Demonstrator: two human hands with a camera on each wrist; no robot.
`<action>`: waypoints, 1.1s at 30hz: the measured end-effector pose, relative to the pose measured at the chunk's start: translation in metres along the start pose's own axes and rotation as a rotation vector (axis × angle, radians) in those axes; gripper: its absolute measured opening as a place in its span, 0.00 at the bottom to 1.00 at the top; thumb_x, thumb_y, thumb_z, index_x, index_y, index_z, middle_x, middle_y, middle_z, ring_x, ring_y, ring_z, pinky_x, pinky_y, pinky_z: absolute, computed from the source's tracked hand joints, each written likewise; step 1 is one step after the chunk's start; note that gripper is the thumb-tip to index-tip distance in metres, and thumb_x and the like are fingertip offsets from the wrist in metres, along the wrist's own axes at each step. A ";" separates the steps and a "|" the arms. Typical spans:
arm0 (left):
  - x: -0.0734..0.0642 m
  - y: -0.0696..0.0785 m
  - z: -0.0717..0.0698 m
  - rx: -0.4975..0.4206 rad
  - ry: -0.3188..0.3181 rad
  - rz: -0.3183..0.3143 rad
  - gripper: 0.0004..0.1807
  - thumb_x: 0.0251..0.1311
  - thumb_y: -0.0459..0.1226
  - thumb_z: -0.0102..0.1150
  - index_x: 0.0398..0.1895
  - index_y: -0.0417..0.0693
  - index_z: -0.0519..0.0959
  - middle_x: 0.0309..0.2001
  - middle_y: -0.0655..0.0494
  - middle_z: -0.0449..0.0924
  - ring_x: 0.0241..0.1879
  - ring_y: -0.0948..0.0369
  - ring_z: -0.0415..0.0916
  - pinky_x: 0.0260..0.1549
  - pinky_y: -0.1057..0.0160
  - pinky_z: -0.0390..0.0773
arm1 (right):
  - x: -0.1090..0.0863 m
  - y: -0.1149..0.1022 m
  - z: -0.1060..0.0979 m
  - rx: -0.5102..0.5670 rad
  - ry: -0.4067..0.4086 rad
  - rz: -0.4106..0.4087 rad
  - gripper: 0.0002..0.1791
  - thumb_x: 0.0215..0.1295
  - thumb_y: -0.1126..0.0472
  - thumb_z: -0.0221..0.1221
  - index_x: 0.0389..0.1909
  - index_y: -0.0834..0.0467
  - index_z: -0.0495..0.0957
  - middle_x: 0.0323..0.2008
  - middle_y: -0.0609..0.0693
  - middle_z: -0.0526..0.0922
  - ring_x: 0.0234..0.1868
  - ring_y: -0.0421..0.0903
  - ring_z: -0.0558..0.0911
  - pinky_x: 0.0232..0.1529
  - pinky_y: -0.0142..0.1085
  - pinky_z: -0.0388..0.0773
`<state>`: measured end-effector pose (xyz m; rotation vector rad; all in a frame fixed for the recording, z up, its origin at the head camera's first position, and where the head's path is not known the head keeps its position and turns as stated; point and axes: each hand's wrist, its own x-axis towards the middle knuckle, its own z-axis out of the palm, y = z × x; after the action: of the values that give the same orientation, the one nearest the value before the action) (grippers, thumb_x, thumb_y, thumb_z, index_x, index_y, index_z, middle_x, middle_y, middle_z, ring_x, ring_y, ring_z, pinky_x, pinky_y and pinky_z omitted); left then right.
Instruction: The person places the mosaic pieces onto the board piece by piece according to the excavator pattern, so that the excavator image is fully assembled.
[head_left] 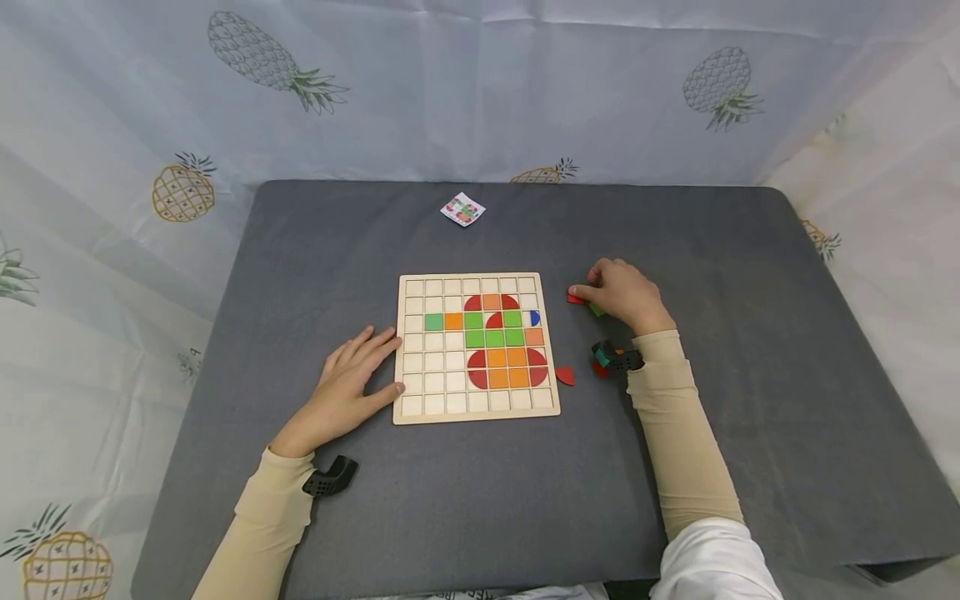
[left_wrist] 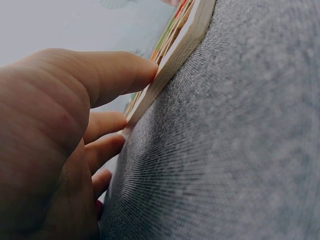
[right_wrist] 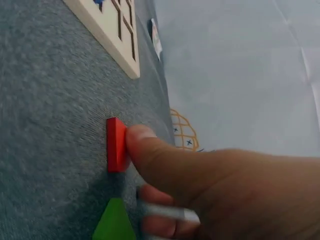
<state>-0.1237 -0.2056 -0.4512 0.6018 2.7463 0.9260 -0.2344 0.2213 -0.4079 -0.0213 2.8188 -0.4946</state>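
Observation:
A square wooden grid board (head_left: 435, 383) bears coloured pieces: green and orange squares, red quarter rounds and a small blue piece (head_left: 535, 318). My left hand (head_left: 348, 387) lies at its left edge with fingers spread. Thumb and fingertips touch the rim (left_wrist: 172, 67) in the left wrist view. Beyond the board's right side, my right hand (head_left: 626, 293) is over loose pieces. Its straight thumb (right_wrist: 160, 157) rests on a red piece (right_wrist: 116, 145) on the table, while the other fingers stay away from that piece. Close below the hand lies a green piece (right_wrist: 114, 222).
A small pattern card (head_left: 462, 209) lies toward the far edge of the grey table (head_left: 337, 242). One loose red quarter piece (head_left: 565, 376) sits by the board's right edge. More red pieces (head_left: 600, 369) lie partly hidden under the right wrist camera (head_left: 618, 357).

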 end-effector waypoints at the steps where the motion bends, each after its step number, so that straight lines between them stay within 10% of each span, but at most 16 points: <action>1: 0.000 0.000 0.000 0.000 0.000 0.000 0.39 0.68 0.47 0.62 0.79 0.51 0.60 0.81 0.47 0.53 0.82 0.43 0.41 0.75 0.36 0.38 | 0.001 -0.002 0.002 0.009 0.000 -0.034 0.26 0.72 0.42 0.59 0.51 0.63 0.77 0.46 0.60 0.76 0.43 0.55 0.74 0.39 0.48 0.74; 12: -0.001 -0.001 0.001 0.006 0.013 0.009 0.39 0.67 0.47 0.63 0.78 0.50 0.61 0.80 0.47 0.54 0.81 0.43 0.42 0.75 0.36 0.39 | 0.004 -0.011 0.005 0.040 -0.071 -0.264 0.16 0.69 0.61 0.64 0.55 0.63 0.80 0.44 0.61 0.78 0.45 0.55 0.74 0.47 0.49 0.74; 33: 0.000 -0.002 0.000 0.005 0.003 0.009 0.39 0.68 0.47 0.62 0.79 0.50 0.61 0.80 0.46 0.54 0.81 0.43 0.41 0.75 0.36 0.39 | -0.002 -0.030 -0.003 0.189 -0.007 -0.323 0.18 0.71 0.62 0.61 0.59 0.61 0.77 0.54 0.59 0.78 0.52 0.55 0.79 0.54 0.52 0.78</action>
<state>-0.1240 -0.2072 -0.4520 0.6143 2.7518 0.9232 -0.2340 0.1940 -0.3942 -0.4436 2.7589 -0.8277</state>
